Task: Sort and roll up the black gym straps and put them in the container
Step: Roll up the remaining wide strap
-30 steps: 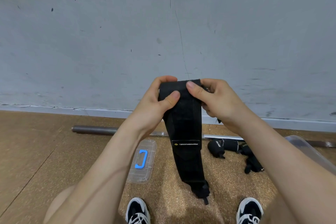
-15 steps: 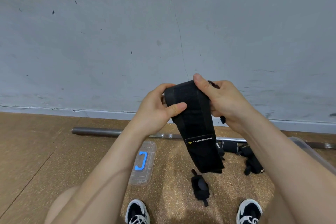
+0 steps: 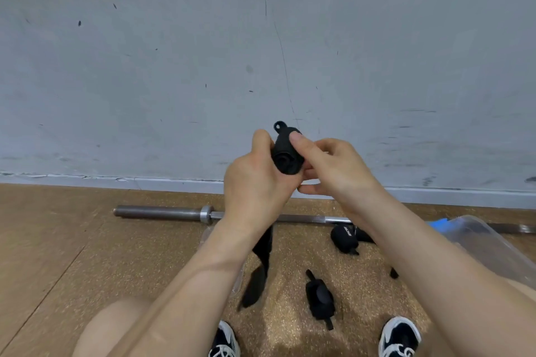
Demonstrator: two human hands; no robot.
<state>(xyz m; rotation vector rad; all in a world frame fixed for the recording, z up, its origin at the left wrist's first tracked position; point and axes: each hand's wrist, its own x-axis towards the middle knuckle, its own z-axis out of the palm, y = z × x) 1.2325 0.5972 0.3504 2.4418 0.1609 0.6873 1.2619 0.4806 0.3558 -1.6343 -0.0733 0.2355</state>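
Both my hands hold one black gym strap (image 3: 287, 153) at chest height in front of the wall. Its upper end is wound into a tight roll between my left hand (image 3: 255, 180) and my right hand (image 3: 330, 165). The loose tail hangs down below my left wrist. A small loop sticks up from the roll. A rolled black strap (image 3: 319, 298) lies on the floor between my feet. More black straps (image 3: 346, 238) lie near the bar, partly hidden by my right arm. The clear plastic container (image 3: 487, 243) stands at the right.
A steel barbell (image 3: 162, 211) lies along the base of the grey wall. The container's clear lid (image 3: 236, 278) lies on the cork floor, mostly hidden under my left forearm. My two black-and-white shoes (image 3: 400, 338) are at the bottom edge.
The strap hung flat and long from both hands; now most of it is wound into a roll. A rolled strap that hung at its end now lies on the floor.
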